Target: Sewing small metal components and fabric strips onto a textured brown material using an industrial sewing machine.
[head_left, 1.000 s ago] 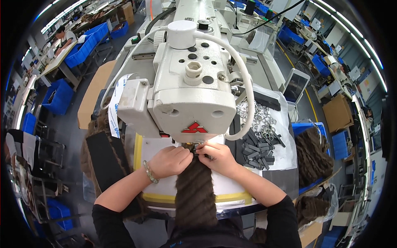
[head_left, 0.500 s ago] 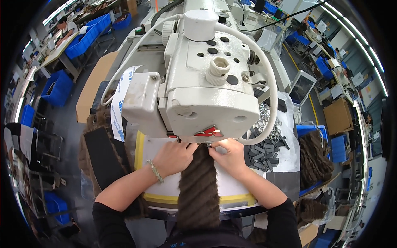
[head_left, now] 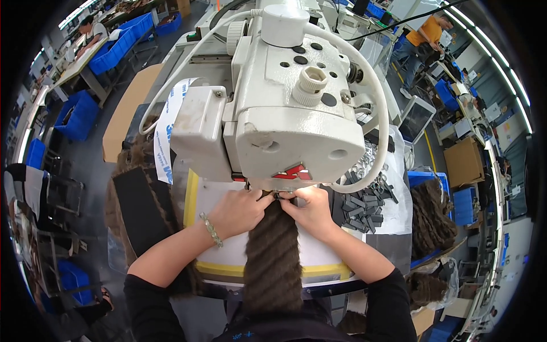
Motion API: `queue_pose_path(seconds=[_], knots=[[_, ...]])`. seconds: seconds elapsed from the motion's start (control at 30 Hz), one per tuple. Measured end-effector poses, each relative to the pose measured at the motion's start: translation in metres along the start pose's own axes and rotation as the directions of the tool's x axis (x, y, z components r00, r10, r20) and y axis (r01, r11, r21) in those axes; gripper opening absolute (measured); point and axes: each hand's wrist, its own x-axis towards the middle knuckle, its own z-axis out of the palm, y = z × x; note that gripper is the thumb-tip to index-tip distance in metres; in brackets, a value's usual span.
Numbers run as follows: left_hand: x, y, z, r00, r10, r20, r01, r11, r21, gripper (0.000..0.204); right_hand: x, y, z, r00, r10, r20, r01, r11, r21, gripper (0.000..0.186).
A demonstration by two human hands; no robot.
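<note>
My left hand (head_left: pixel 242 212) and right hand (head_left: pixel 309 212) curl at the ribbed fur strip (head_left: pixel 273 262) (pinching, I can't tell remotely); it overhangs the table (head_left: pixel 228 253) front edge; rightward, a blue bin (head_left: pixel 420 177) holds fur (head_left: pixel 432 214).

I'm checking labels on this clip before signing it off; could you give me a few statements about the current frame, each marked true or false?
1. The left hand and right hand are both at the brown fur strip. True.
2. The beaded bracelet is on the right wrist. False: it is on the left wrist.
3. Small dark pieces lie in a pile to the right of the right hand. True.
4. The machine head above the hands is black. False: it is white.
5. The blue bin at the right of the work table holds metal rings. False: brown fur pieces show in it.
6. Yellow tape runs along the near edge of the white work surface. True.
</note>
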Motion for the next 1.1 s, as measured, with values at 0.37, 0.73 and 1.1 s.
queue_pose_path(seconds=[0.37,0.73,1.1], knots=[[-0.005,-0.004,-0.003,0.995,0.029,-0.092,-0.031,0.999,-0.017,0.026,0.006,-0.011,0.001,0.987,0.145,0.071,-0.143,0.989,-0.033,0.013],[-0.002,-0.002,-0.001,0.991,-0.116,-0.073,0.103,0.981,-0.167,0.034,0.005,-0.008,0.002,0.995,0.077,0.06,-0.072,0.994,-0.08,0.01],[0.001,-0.001,0.001,0.991,-0.123,-0.05,0.122,0.992,-0.023,0.031,0.002,-0.016,0.0,0.977,-0.212,0.029,0.202,0.867,-0.455,0.012]])
